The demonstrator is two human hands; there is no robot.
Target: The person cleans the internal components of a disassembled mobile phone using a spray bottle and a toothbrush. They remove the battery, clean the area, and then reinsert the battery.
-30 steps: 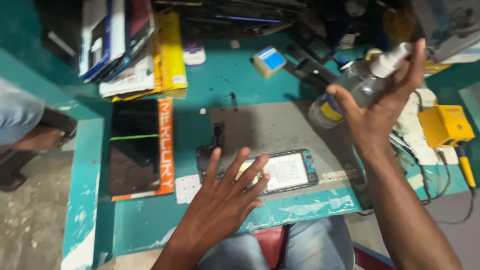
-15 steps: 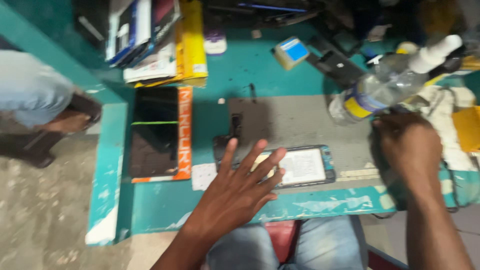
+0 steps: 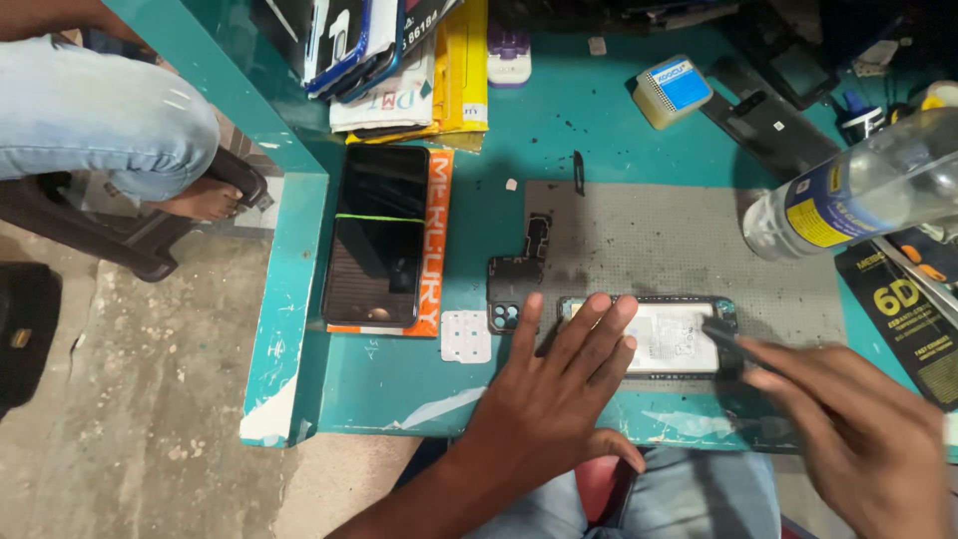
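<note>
While the left hand point(image 3: 559, 399) lies flat, fingers spread, on the opened phone point(image 3: 659, 337) — right hand point(image 3: 848, 439) pinches a dark tool point(image 3: 720, 334).

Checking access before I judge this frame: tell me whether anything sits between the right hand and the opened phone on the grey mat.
Nothing visible does. The right hand holds a dark tool already over the right end of the opened phone. The left hand presses on the phone's left end, away from the tool.

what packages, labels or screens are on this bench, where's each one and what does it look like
Dark phone screen: left of the grey mat, on a flat box with an orange edge.
Clear bottle: lying at right, blue and yellow label.
Small box: top centre, cream with a blue label.
Stacked packages: top left, yellow, white and blue.
Black flat package: right edge, yellow print.
Opened phone: front of the mat, under the left hand; right hand at its right end.
</note>
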